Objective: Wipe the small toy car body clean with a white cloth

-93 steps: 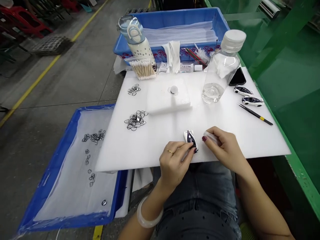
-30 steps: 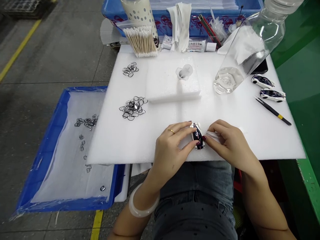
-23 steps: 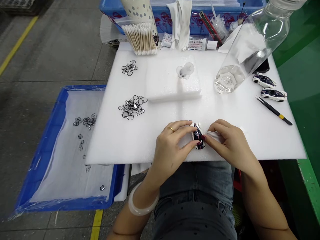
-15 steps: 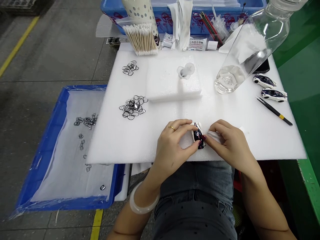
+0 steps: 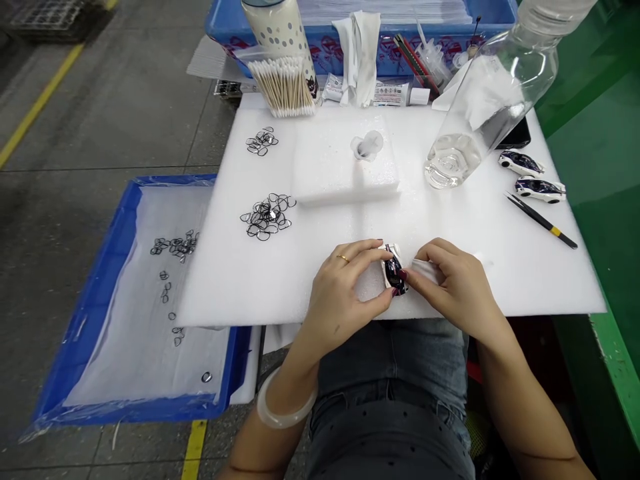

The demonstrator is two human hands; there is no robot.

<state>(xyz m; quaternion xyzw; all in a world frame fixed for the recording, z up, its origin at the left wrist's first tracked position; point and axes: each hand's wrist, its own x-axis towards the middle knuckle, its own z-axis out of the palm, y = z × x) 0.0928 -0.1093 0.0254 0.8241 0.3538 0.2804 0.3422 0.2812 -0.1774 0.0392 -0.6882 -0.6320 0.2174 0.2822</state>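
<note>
A small white and dark blue toy car [image 5: 393, 271] rests on the white foam sheet [image 5: 320, 267] near its front edge. My left hand [image 5: 345, 293] pinches the car between thumb and fingers. My right hand [image 5: 453, 283] holds a small white wipe [image 5: 425, 270] pressed against the car's right side. Two more toy cars [image 5: 520, 162] [image 5: 540, 190] lie at the sheet's right edge, beside black tweezers [image 5: 541, 221].
A clear bottle [image 5: 480, 113] with some liquid leans at the back right. A foam block [image 5: 345, 163], two heaps of thin black rings [image 5: 267, 217] [image 5: 261, 141], cotton swabs [image 5: 283, 83] and a blue tray [image 5: 125, 300] with more rings on the left surround the work spot.
Both hands stay on the toy car and wipe; the car has been turned slightly between the fingers. The view has shifted closer and downward since the oldest frame.
</note>
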